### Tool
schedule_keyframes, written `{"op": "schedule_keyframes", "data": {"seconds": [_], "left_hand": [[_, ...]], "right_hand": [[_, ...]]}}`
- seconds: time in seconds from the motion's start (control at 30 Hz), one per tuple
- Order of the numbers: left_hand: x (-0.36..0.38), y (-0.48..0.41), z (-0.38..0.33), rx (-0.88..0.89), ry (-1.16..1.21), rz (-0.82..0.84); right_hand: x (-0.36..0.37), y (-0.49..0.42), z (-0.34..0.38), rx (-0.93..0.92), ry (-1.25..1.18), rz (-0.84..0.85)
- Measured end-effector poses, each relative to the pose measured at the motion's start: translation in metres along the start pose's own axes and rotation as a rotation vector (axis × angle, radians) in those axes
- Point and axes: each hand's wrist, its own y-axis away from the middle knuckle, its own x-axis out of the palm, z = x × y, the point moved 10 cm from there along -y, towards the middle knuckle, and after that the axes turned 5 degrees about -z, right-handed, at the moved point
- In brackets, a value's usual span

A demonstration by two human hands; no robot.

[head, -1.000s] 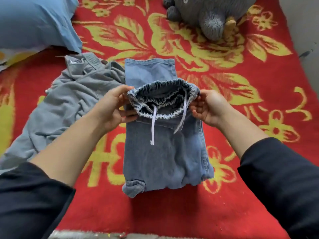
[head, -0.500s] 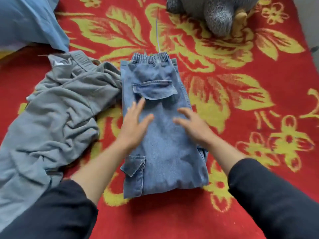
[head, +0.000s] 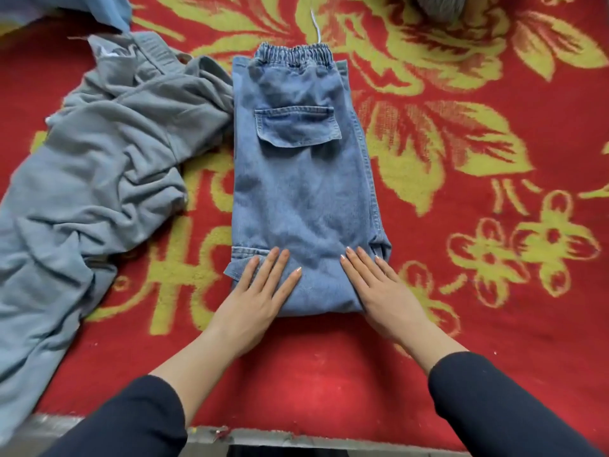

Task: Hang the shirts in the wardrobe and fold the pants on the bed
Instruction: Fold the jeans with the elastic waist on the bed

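Observation:
Folded blue denim pants lie flat on the red and yellow flowered bedspread, elastic waistband at the far end, a flap pocket facing up. My left hand rests flat with straight fingers on the near left corner of the fold. My right hand lies flat the same way on the near right corner. Both hands hold nothing. A white drawstring trails beyond the waistband.
Crumpled grey pants lie spread to the left, touching the denim's upper left edge. A blue pillow sits at the top left, a grey plush toy at the top edge. The bed's near edge runs below my arms.
A second ago both hands held the waistband up. They laid it over away from me, then slid back along the denim toward me and now press its near end.

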Motion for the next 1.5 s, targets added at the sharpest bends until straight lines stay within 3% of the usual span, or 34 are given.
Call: {"op": "schedule_keyframes", "data": {"seconds": [0.13, 0.27, 0.33, 0.43, 0.53, 0.73, 0.83, 0.9, 1.03, 1.2, 1.3, 1.37, 1.5], "left_hand": [[-0.001, -0.01, -0.004, -0.097, -0.112, 0.091], [-0.017, -0.025, 0.001, -0.163, -0.157, 0.173], [-0.021, -0.024, 0.003, -0.163, -0.02, 0.302], [-0.051, -0.016, -0.003, -0.128, 0.182, 0.319], [-0.071, 0.007, -0.022, -0.095, 0.444, 0.401], [-0.057, 0.06, -0.092, -0.033, 0.815, 0.864], [-0.052, 0.064, -0.092, -0.075, 0.933, 0.969], [-0.055, 0.052, -0.072, -0.127, 0.997, 0.943], [-0.06, 0.017, -0.003, -0.294, 1.025, 0.74], [-0.069, -0.032, 0.071, -0.386, 0.771, 0.326], [-0.064, -0.041, 0.087, -0.459, 0.601, 0.143], [-0.047, -0.043, 0.074, -0.436, 0.597, 0.141], [-0.014, -0.043, 0.046, -0.427, 0.616, 0.249]], "right_hand": [[0.001, -0.004, 0.003, -0.015, 0.06, 0.031], [0.003, -0.005, -0.011, 0.114, -0.32, 0.239], [-0.02, -0.005, -0.024, 0.2, -0.476, 0.23], [-0.044, 0.013, -0.028, 0.222, -0.637, 0.311], [-0.039, 0.052, -0.018, 0.253, -0.716, 0.546], [-0.002, 0.136, 0.009, 0.335, -0.771, 1.064], [0.002, 0.148, 0.013, 0.423, -0.936, 1.19], [-0.005, 0.128, 0.001, 0.46, -0.981, 1.074], [-0.042, 0.054, -0.038, 0.481, -1.072, 0.634], [-0.067, -0.015, -0.073, 0.493, -1.042, 0.266], [-0.064, -0.033, -0.089, 0.525, -0.798, 0.062], [-0.057, -0.039, -0.082, 0.458, -0.574, 0.042], [-0.052, -0.059, -0.041, 0.263, -0.591, 0.02]]}}
